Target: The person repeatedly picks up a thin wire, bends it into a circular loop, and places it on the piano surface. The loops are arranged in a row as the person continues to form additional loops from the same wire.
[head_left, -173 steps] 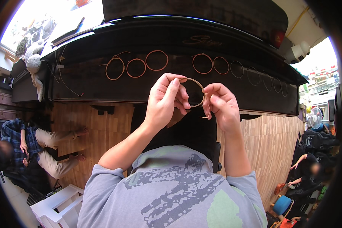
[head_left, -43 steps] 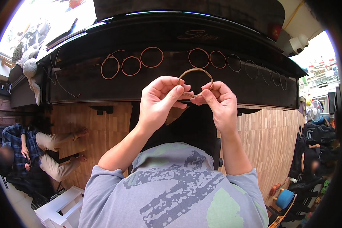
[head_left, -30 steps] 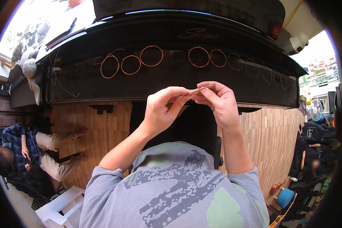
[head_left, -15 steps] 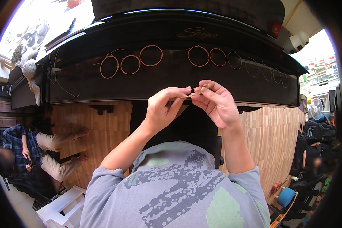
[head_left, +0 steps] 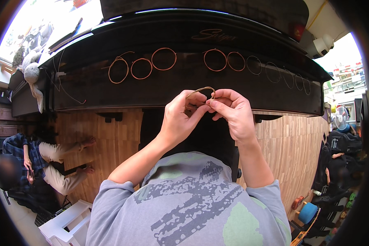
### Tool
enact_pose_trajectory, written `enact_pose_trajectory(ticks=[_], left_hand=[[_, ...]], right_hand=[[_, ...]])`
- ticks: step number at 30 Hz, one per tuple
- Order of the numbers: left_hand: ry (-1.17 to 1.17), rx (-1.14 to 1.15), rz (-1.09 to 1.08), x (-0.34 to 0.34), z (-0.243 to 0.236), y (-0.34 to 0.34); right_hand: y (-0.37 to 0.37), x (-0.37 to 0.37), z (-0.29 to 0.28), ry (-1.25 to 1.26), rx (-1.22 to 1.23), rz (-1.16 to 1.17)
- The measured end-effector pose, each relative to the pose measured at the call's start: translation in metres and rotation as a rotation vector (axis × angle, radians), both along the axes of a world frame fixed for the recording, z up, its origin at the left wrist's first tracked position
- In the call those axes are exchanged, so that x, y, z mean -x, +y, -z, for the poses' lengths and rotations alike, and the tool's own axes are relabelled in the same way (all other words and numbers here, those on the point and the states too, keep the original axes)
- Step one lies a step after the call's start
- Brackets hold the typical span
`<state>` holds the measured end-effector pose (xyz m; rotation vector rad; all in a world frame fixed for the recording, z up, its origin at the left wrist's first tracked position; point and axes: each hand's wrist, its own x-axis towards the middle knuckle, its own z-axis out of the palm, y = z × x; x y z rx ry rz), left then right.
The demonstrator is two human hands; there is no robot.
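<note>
Between my hands is a small coil of thin brownish-gold wire string [head_left: 203,89], its loop arching above my fingertips. My left hand [head_left: 179,115] is closed on the coil's left side, thumb pointing right. With thumb and fingers pinched together, my right hand [head_left: 237,114] grips its right side. Both hands are held over the near edge of a black piano [head_left: 131,96]. Farther back on it lie several coiled strings in a row: copper-coloured coils [head_left: 164,48] at left and middle, thin silvery coils [head_left: 254,56] to the right. My fingers partly hide the held coil.
A loose uncoiled wire [head_left: 71,97] lies on the piano's left end, near a grey plush toy [head_left: 32,74]. A seated person [head_left: 37,153] is at the left, by a white stool [head_left: 65,225]. Dark bags [head_left: 344,141] and a blue round object [head_left: 308,212] are at the right.
The string in my hands, earlier seen nearly edge-on as a narrow strip, now shows as a raised loop. My left hand has shifted slightly right, and my right fingers have closed in toward it.
</note>
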<state>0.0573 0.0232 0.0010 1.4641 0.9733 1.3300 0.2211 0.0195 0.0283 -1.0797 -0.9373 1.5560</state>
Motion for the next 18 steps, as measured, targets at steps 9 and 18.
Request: enact_pose_trajectory(ticks=[9,18], left_hand=[[0.255,-0.079,0.022,0.011,-0.009,0.003],[0.252,0.070,0.089,0.014,-0.007,0.009]], right_hand=[[-0.002,0.002,-0.006,-0.194,0.001,0.001],[-0.006,0.004,0.003,-0.369,-0.167,0.024]])
